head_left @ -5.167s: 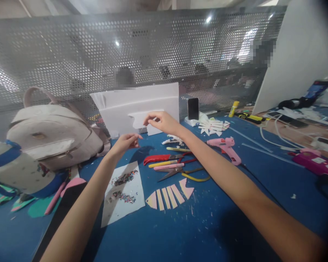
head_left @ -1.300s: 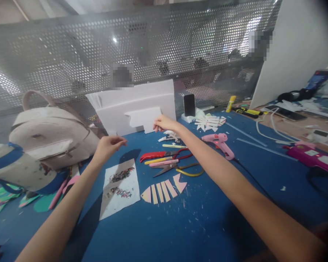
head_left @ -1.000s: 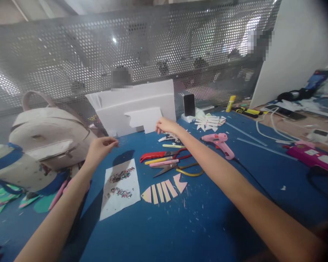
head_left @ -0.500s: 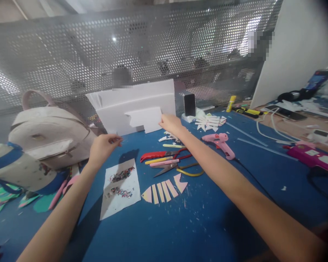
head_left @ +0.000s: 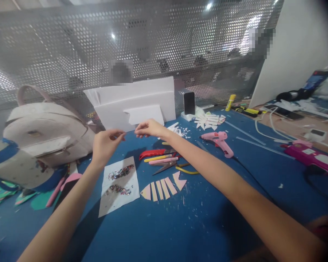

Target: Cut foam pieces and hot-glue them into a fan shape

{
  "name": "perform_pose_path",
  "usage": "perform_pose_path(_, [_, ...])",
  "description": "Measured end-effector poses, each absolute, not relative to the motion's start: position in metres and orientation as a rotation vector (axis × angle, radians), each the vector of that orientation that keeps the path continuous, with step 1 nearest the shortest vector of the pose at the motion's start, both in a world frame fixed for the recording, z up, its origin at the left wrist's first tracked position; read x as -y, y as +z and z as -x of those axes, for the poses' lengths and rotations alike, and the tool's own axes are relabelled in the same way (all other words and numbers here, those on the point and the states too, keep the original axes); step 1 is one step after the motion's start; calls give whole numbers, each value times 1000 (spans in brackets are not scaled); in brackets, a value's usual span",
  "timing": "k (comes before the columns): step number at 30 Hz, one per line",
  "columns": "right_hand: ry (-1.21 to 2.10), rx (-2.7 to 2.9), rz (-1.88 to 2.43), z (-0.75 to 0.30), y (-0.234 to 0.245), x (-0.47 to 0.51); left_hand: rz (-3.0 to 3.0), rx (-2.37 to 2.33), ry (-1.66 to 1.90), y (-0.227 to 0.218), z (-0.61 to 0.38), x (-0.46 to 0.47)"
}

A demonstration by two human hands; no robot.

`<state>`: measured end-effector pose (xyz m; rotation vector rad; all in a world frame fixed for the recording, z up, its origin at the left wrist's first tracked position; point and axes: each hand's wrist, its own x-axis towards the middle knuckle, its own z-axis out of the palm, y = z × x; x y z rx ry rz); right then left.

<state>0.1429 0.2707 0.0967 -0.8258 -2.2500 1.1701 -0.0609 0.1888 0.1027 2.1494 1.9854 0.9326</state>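
My left hand (head_left: pixel 107 142) hovers above the upper end of a white sheet (head_left: pixel 105 202), thumb and fingers drawn together in a pinch. Facing it, a short gap away, is my right hand (head_left: pixel 150 129), its fingertips also pinched. Whatever either one holds, if anything, is too small to make out. Two piles of glitter or sequins (head_left: pixel 121 171) lie on the sheet. Beside it, pink and yellow cut pieces (head_left: pixel 160 189) are laid out in a fish shape. Under my right forearm are a red-handled cutter (head_left: pixel 153 154), pens (head_left: pixel 164 161) and partly hidden scissors (head_left: pixel 164 168).
White foam boards (head_left: pixel 136 92) stand at the back, near a phone (head_left: pixel 189 103) and white cut pieces (head_left: pixel 207 120). A pink glue gun (head_left: pixel 218 141) with its cord lies right, beside clear glue sticks (head_left: pixel 262 147). A backpack (head_left: pixel 49 127) and a bottle (head_left: pixel 19 165) occupy the left.
My right hand has left the small white board at the back and come left and nearer, close to my left hand. My left hand has shifted slightly right and up.
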Motion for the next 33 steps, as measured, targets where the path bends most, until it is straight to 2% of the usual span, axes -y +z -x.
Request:
perform_pose_path(10, [923,2378,835,-184,109,-268,-2020,-1932,1042,106,78,-163])
perform_pose_path(21, [632,2448,927,-212,91,-225,-2040,-1652,904,96,39,-141])
perform_pose_path(27, [559,2404,862,-211,94,-211,-1935,-1411,692,82,18,-151])
perform_pose_path(33, [512,2415,794,-220,96,-202,-1940,-1397,657,73,19,-150])
